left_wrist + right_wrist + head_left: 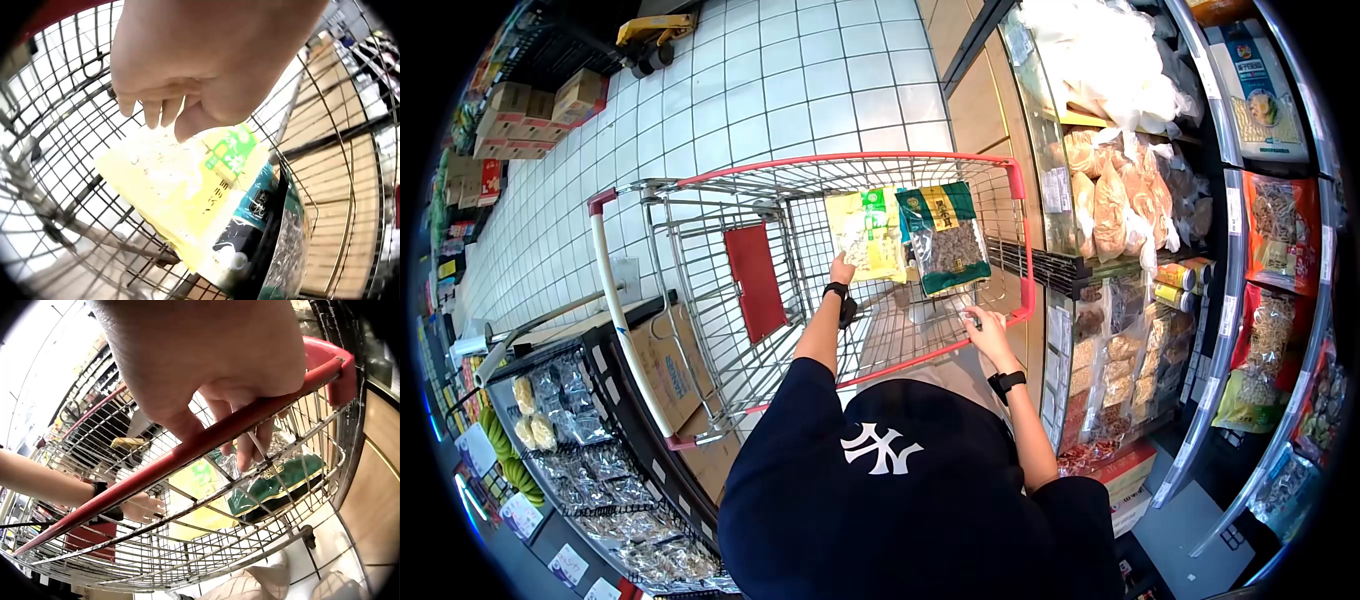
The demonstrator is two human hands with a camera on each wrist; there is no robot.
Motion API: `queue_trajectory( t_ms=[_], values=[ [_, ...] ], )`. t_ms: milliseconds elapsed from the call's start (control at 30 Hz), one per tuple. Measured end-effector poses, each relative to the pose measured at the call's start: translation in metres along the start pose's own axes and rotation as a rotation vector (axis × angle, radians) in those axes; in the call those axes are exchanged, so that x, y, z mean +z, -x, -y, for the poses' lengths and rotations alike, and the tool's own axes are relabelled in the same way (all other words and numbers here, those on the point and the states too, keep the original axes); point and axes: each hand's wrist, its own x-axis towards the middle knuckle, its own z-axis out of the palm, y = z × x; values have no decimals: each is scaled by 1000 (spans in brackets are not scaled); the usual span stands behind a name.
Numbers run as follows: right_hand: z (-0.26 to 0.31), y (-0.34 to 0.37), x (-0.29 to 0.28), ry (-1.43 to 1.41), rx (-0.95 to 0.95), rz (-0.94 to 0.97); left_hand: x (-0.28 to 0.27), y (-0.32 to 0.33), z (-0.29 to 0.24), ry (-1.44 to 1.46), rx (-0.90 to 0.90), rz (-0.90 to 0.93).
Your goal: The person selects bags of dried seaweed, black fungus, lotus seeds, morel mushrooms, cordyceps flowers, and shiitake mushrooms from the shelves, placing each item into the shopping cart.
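Note:
A shopping cart (800, 157) with red-edged wire sides stands in front of me. Inside it, a yellow food bag (867, 235) with a green label leans beside a dark green bag (945, 240) with a clear window. My left hand (843, 268) reaches into the cart at the yellow bag's near left edge. In the left wrist view its loosely bent fingers (152, 112) and thumb overlap the bag's pale upper part. My right hand (992, 335) holds the cart's red side rail (150, 469), its fingers draped over the rail into the basket.
Shelves of bagged dry goods (1110, 200) rise close on the right. A display rack of packaged goods (590, 430) stands at the lower left. Cardboard boxes (525, 120) and a yellow pallet jack (655, 30) are farther off on the left. White tiled floor (790, 60) lies beyond the cart.

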Motion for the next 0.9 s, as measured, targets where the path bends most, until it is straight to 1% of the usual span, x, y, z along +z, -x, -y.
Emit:
queue_trajectory(
  t_ms=[33, 100, 133, 167, 233, 267, 300, 367, 400, 467, 500, 567, 633, 700, 767, 800, 833, 900],
  values=[
    [1, 0, -1, -5, 8, 11, -5, -3, 3, -18, 29, 101],
    [2, -2, -2, -14, 14, 15, -13, 1, 2, 132, -71, 268],
    [0, -2, -1, -6, 21, 30, -10, 2, 12, 174, -3, 245],
    [-2, -1, 0, 3, 28, 45, -8, 2, 21, 203, 1, 259],
    [-5, -3, 1, -28, 21, 32, -15, 3, 23, 116, -83, 414],
    [-8, -3, 2, -58, 17, 27, -30, 25, -11, 4, -65, 415],
    [-11, -4, 3, -60, 14, 21, -25, 23, 0, 25, 7, 431],
    [-17, -5, 3, -58, 10, 64, -22, 26, -7, 137, -132, 514],
    [-16, -7, 1, -61, 7, 55, -30, 38, -33, 65, -173, 552],
    [-11, -7, -5, -272, 121, 87, -36, 53, -60, 58, -126, 595],
    [-16, -9, -3, -276, 120, 77, -38, 58, -70, 81, -108, 620],
    [-32, -14, 4, -368, 116, 65, -40, 69, -84, -9, -7, 629],
    [-24, -12, -7, -418, 151, 37, -43, 81, -109, -119, 55, 645],
    [-21, -10, -19, -467, 188, 7, -45, 93, -131, -226, 163, 668],
    [-29, -8, -27, -513, 105, -47, -53, 114, -162, -217, 199, 702],
    [-27, -2, -35, -513, 75, -111, -50, 119, -169, -242, 243, 729],
    [-25, 1, -44, -515, 76, -126, -49, 124, -176, -278, 293, 747],
    [-23, 9, -64, -638, 39, -189, -46, 140, -196, -337, 287, 829]
  ],
)
